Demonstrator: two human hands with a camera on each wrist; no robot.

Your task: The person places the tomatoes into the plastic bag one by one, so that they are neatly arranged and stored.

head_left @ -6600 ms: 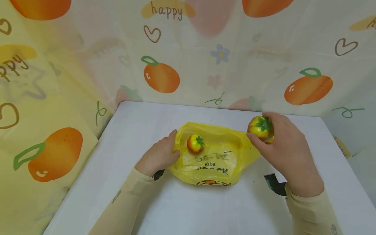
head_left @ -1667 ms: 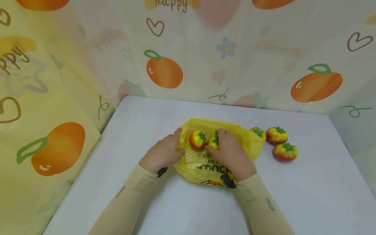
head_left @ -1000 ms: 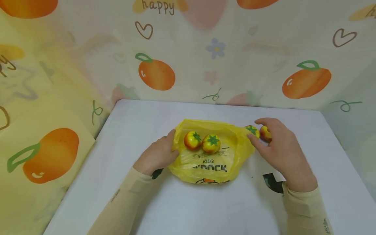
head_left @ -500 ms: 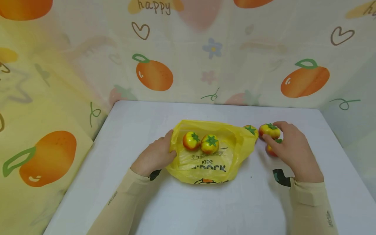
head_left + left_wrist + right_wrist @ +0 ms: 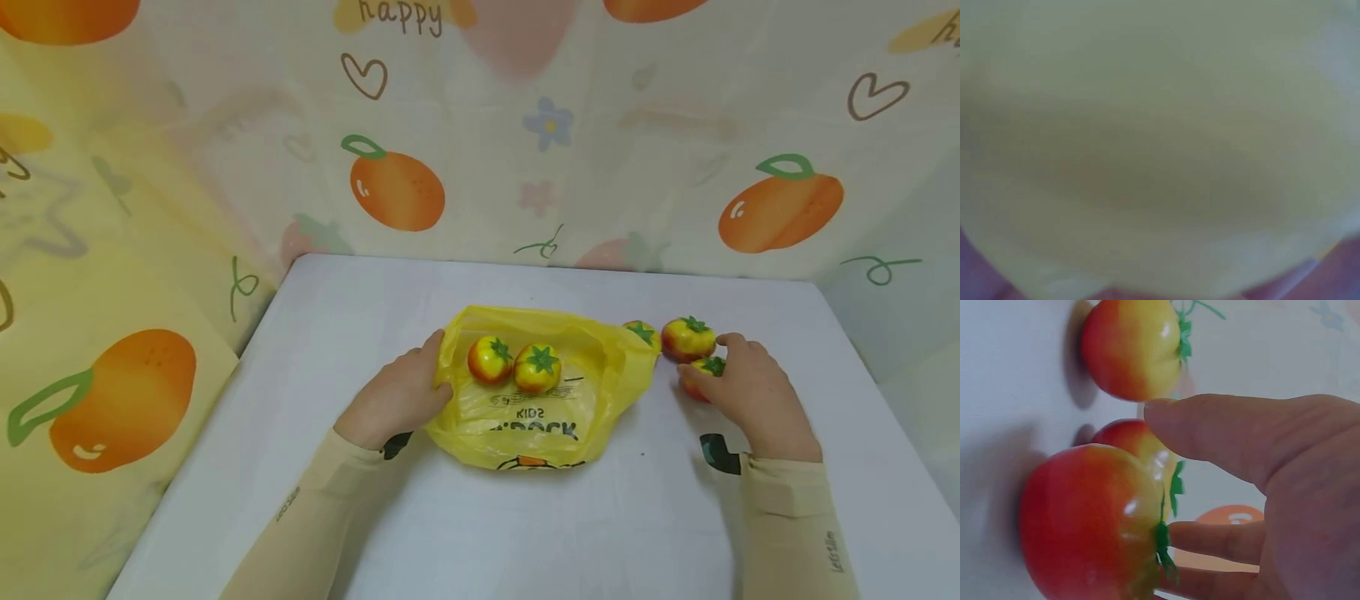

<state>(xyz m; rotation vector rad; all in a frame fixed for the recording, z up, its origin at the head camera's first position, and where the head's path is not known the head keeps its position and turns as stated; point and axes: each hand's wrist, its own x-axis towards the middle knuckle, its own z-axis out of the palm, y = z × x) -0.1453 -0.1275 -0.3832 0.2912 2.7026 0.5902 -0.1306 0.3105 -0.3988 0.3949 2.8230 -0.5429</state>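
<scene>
My left hand [image 5: 393, 396] holds the left rim of a yellow plastic bag [image 5: 630, 375], fingers outside and thumb at the opening. Two red-and-yellow tomatoes, a left one [image 5: 487, 360] and a right one [image 5: 537, 368], lie inside on its printed wall. Over at the right, my right hand [image 5: 761, 400] reaches around the front tomato [image 5: 1091, 525], thumb and fingers spread apart. The right wrist view shows a gap between thumb [image 5: 1210, 428] and tomato; the fingertips are partly hidden behind it. Blurred pale yellow plastic [image 5: 1160, 175] fills the left wrist view.
Behind the front tomato sits another tomato [image 5: 687, 339]. A further tomato [image 5: 641, 335] is partly covered by the bag's right end. The white table [image 5: 525, 533] meets a fruit-printed curtain [image 5: 480, 167] at the back and left.
A second tomato has gone into the bag from my right hand. That hand then moved right, over the back tomato, and now nearer to the front one. My left hand kept its hold.
</scene>
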